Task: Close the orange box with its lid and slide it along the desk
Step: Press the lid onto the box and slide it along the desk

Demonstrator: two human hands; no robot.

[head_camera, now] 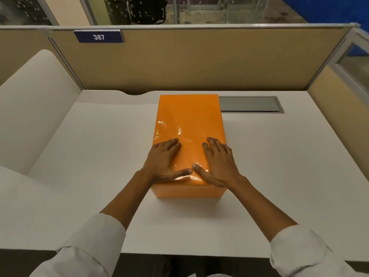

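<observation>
The orange box (189, 120) stands in the middle of the white desk (279, 166), long side pointing away from me. Its glossy lid sits on top and covers it fully. My left hand (166, 161) lies flat on the near left part of the lid, fingers spread. My right hand (218, 163) lies flat on the near right part, palm down. The two thumbs almost meet near the lid's front edge. Neither hand grips anything.
A grey cable hatch (251, 104) is set into the desk right behind the box, to its right. Tan partition walls (199, 60) close the back and right side. A white curved divider (34, 108) borders the left. The desk's front edge (189, 253) is near me.
</observation>
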